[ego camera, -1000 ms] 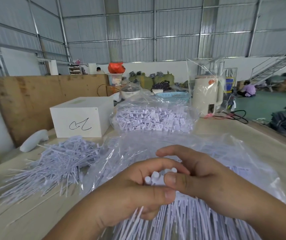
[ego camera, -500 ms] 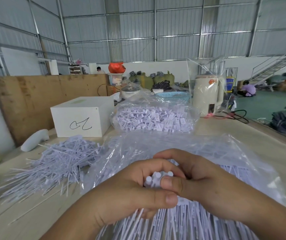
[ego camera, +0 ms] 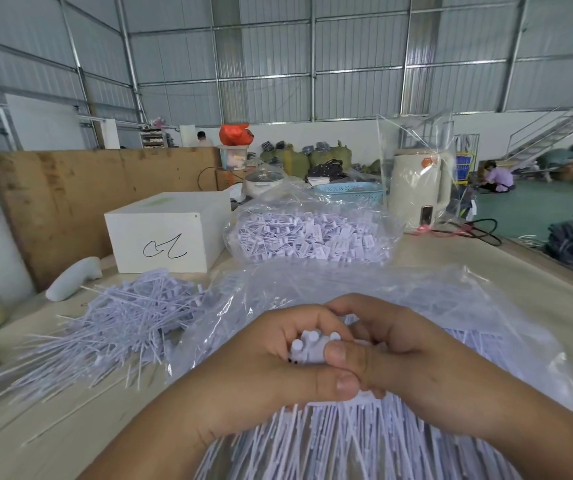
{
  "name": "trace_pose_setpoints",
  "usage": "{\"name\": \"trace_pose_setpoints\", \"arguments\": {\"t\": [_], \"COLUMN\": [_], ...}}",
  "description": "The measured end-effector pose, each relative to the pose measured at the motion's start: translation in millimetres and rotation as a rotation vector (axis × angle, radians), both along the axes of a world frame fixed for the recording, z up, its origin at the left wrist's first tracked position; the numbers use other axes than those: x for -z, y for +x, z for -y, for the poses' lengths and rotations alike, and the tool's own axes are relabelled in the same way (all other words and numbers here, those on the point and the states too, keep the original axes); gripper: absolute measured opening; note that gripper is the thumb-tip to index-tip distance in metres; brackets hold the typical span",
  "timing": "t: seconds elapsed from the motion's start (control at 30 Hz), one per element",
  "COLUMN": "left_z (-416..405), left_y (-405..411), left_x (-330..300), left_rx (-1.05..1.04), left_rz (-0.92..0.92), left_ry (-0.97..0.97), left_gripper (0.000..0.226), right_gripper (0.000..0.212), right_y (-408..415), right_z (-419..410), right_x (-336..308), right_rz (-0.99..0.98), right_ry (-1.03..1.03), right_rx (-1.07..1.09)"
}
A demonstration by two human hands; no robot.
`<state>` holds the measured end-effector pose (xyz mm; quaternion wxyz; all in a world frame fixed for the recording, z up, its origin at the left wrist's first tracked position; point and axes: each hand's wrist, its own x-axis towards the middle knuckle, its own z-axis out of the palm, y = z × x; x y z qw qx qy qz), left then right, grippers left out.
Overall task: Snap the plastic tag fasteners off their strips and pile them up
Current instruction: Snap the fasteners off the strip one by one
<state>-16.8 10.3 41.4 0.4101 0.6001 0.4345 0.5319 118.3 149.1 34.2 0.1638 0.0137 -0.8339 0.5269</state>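
Both hands are meeting over the open bag, likely so snapped pieces drop close by. The left hand [ego camera: 261,368] is curling round a bundle of fasteners [ego camera: 307,348], thumb across; the right hand [ego camera: 406,355] is pinching its top, fingers bent. Left on the tabletop [ego camera: 468,258], the loose pile [ego camera: 118,320] is spreading.

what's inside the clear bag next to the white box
The clear bag is heaped with loose white tag fasteners. Anything beneath that heap is covered.
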Motion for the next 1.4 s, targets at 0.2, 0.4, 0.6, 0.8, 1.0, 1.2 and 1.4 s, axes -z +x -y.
{"name": "trace_pose_setpoints", "arguments": {"t": [0.2,0.4,0.6,0.8,1.0,1.2,1.4], "left_z": [0.5,-7.2,-13.1,-6.2,1.0,3.1,7.7], "left_y": [-3.8,0.2,2.7,1.3,2.1,1.9,-1.4], "left_x": [2.9,13.1,13.0,9.0,3.8,1.2,-2.3], "left_rx": [-0.123,-0.343,-0.5,-0.362,-0.133,-0.151,-0.083], "left_rz": [-0.052,0.037,0.33,0.213,-0.034,-0.14,0.025], "left_ry": [0.055,0.073,0.129,0.078,0.021,-0.011,0.006], "left_gripper": [0.018,0.021,0.021,0.014,0.05,0.021,0.012], "right_gripper": [0.052,0.056,0.047,0.027,0.056,0.047,0.069], "right_y": [6.1,1.9,0.4,6.4,2.3,1.0,4.8], "right_z": [-2.6,6.8,4.0,2.4,6.1,7.6,-2.5], "right_x": [-8.2,-9.9,-10.7,-10.3,1.8,-0.9,-3.5], "right_rz": [0.015,-0.101,-0.296,-0.18,-0.136,-0.128,-0.055], "right_ry": [0.123,0.123,0.206,0.092,0.211,0.176,0.156], "right_rx": [0.109,0.299,0.654,0.286,0.102,0.102,0.04]}}
